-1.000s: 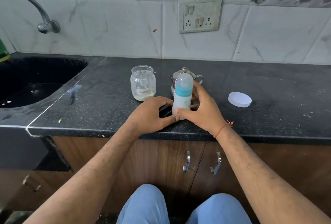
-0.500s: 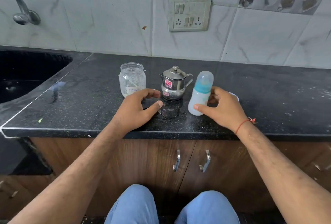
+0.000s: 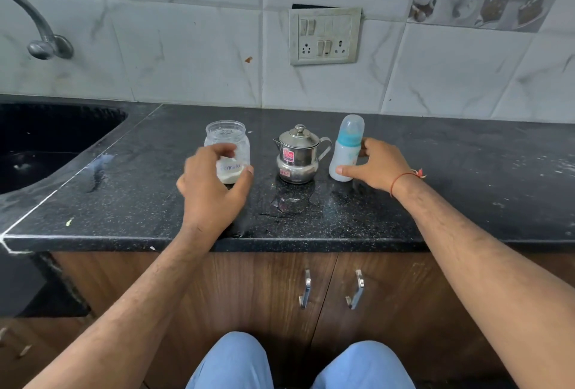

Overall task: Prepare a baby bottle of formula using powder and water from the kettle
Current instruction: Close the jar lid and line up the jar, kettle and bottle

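On the speckled black stone counter (image 3: pixel 435 189), the left hand (image 3: pixel 211 189) curls around the clear glass formula jar (image 3: pixel 228 145). The lidded steel kettle (image 3: pixel 297 155) stands between it and the upright teal-collared baby bottle (image 3: pixel 347 152), which the right hand (image 3: pixel 376 164) grips.

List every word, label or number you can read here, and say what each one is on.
"Formula": handwritten in blue on a white label on the glass jar, partly covered by the left hand.
Red sticker on the steel kettle: too blurred to read.
Smaller red label low on the kettle: too small to read.
Pale print on the baby bottle, held by the right hand: too faint to read.
Switch panel on the wall: no text visible.
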Available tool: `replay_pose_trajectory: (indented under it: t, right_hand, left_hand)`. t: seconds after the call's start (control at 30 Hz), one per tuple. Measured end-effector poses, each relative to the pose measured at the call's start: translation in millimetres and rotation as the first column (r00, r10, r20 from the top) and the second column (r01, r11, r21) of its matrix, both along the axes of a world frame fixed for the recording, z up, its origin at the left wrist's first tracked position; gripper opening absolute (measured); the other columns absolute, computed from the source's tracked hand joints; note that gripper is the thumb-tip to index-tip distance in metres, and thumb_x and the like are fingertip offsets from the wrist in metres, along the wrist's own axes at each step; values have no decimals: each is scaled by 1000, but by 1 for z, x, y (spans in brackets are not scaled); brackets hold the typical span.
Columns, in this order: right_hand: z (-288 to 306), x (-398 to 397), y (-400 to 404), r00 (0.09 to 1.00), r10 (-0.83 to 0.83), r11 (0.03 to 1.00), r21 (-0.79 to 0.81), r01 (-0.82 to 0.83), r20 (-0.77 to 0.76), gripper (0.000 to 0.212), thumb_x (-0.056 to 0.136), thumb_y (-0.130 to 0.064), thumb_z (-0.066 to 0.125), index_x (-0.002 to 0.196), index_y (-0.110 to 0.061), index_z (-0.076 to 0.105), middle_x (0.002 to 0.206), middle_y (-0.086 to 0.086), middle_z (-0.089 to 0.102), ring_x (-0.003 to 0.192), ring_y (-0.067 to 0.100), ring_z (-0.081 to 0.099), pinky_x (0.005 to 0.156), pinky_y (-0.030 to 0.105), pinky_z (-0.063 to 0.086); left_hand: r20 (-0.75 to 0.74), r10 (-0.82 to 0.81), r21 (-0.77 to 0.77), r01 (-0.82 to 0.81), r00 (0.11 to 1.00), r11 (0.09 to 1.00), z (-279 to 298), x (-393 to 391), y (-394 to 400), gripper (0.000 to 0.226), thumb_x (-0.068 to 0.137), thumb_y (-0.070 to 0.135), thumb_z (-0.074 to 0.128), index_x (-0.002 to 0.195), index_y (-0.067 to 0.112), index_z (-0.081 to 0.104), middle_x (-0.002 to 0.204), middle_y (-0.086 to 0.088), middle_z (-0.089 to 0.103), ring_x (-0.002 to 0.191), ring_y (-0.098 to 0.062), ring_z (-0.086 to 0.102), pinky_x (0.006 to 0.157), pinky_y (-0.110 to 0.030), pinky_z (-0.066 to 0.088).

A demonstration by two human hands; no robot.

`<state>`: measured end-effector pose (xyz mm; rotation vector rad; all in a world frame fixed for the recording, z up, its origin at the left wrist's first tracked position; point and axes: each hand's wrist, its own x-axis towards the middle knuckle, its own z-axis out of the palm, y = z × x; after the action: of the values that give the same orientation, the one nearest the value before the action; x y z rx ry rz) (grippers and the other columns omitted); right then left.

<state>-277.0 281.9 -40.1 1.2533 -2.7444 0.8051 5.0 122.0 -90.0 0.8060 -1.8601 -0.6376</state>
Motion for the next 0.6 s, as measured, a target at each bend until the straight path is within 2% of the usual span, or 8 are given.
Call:
replay_pose_trajectory:
  t: [0.1, 0.13, 0.2, 0.23, 0.33, 0.43, 0.5, 0.6]
  right_hand:
    - [5, -9, 15, 1000, 6, 990, 139, -5, -5, 125, 60, -68, 90, 160, -18, 34, 159, -3, 51, 144, 25, 50, 119, 47, 41]
    - [5, -15, 22, 1000, -4, 980, 198, 7, -13, 132, 59, -72, 88, 164, -19, 28, 162, -2, 47, 146, 27, 46, 120, 49, 39]
    - [7, -29, 36, 998, -31, 945, 325, 46, -52, 129, 66, -78, 81, 166, -18, 25, 167, 4, 40, 152, 30, 38, 123, 49, 36]
    - [8, -35, 42, 997, -39, 926, 373, 59, -60, 124, 70, -80, 76, 165, -18, 27, 169, 4, 37, 154, 32, 35, 123, 48, 35]
    - [10, -41, 56, 998, -36, 895, 443, 51, -42, 100, 81, -77, 68, 162, -27, 36, 166, 0, 43, 148, 30, 44, 118, 42, 40]
    - [15, -38, 62, 997, 41, 877, 481, -1, -72, 72, 90, -64, 67, 153, -35, 47, 153, -6, 57, 134, 25, 55, 105, 34, 44]
    - [19, -31, 64, 995, 65, 874, 486, -19, -79, 72, 90, -61, 70, 153, -36, 48, 152, -7, 57, 133, 23, 56, 105, 33, 43]
    - [27, -14, 68, 996, 78, 881, 471, -48, -46, 85, 80, -61, 79, 155, -38, 46, 150, -7, 58, 132, 21, 56, 107, 33, 42]
  left_hand:
    - [-90, 104, 78, -97, 990, 992, 1, -2, -7, 92, 83, 41, 90, 157, 24, 37, 153, 8, 40, 142, -20, 41, 119, -54, 30]
    - [-97, 116, 130, -103, 989, 986, 0, -5, -11, 108, 79, 44, 93, 163, 24, 27, 162, 4, 32, 149, -23, 37, 122, -57, 27]
    - [-51, 127, 228, -112, 991, 967, 1, -10, -22, 133, 73, 51, 97, 171, 22, 11, 174, -1, 19, 160, -28, 26, 130, -62, 20]
    - [-21, 122, 266, -112, 992, 958, 2, -13, -27, 141, 71, 54, 97, 172, 23, 5, 177, -3, 18, 163, -29, 24, 132, -63, 16]
    - [33, 72, 336, -79, 997, 939, 1, -19, -36, 143, 72, 57, 95, 171, 31, -5, 171, -2, 41, 160, -28, 37, 132, -65, 0]
    - [58, 47, 357, -65, 997, 932, 1, -21, -36, 136, 80, 54, 90, 169, 34, -10, 146, 9, 64, 148, -28, 54, 129, -69, -7]
    - [57, 68, 351, -84, 996, 933, 1, -21, -35, 135, 79, 53, 91, 170, 33, -8, 139, 11, 67, 144, -27, 57, 130, -69, -8]
    - [90, 74, 332, -100, 993, 938, 2, -16, -33, 137, 70, 62, 94, 169, 33, 4, 141, 9, 68, 146, -26, 56, 130, -67, -9]
